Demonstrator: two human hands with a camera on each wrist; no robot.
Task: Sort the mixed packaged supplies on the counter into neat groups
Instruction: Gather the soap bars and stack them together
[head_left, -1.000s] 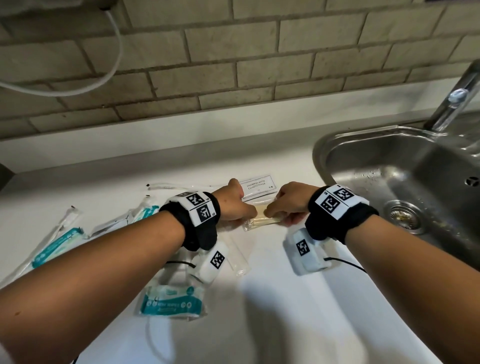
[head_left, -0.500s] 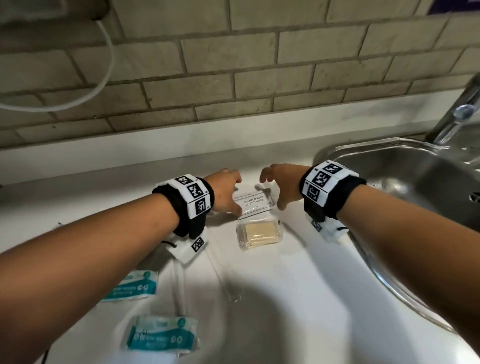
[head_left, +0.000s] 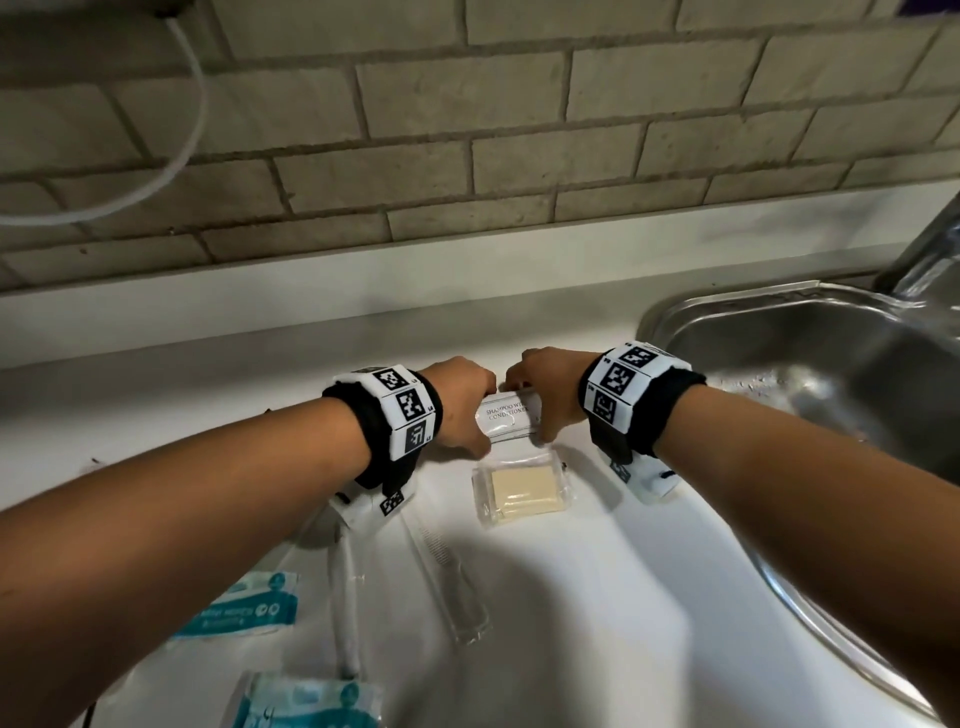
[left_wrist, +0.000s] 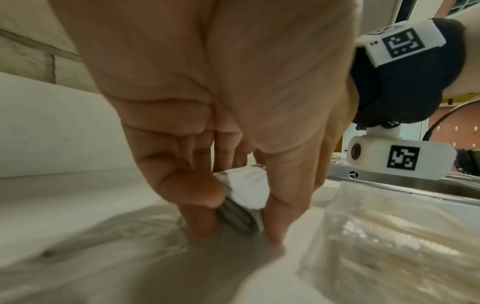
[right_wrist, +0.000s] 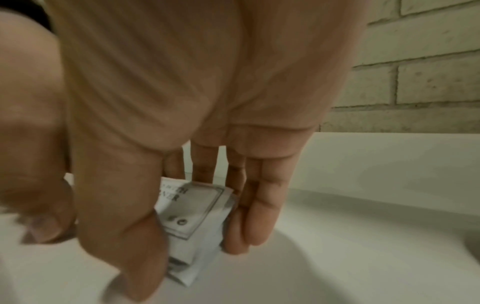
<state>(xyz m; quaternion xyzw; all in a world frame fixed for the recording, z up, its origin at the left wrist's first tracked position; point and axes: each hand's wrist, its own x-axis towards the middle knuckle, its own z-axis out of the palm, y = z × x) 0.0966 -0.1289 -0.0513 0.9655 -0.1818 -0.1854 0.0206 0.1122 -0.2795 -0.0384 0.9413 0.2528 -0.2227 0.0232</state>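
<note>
Both hands have closed in on the shampoo packets (head_left: 508, 422), a small stack lying flat on the surface (head_left: 597, 597). The left hand (head_left: 457, 410) pinches the stack's left end between thumb and fingers (left_wrist: 200, 197), and the right hand (head_left: 550, 395) grips the right end the same way, thumb on the near edge, fingers (right_wrist: 253, 214) curled over the far edge. Half a second ago both hands hovered spread above the packets, touching nothing; a second ago they held the soap bar (head_left: 523, 488) together. That soap now lies released just nearer than the thumbs, so it looks placed, and the work has probably passed to squaring up the shampoo group. Well nearer than the left wrist lie teal packets (head_left: 241, 605) and a clear-wrapped comb (head_left: 452, 587), seemingly not yet grouped.
</note>
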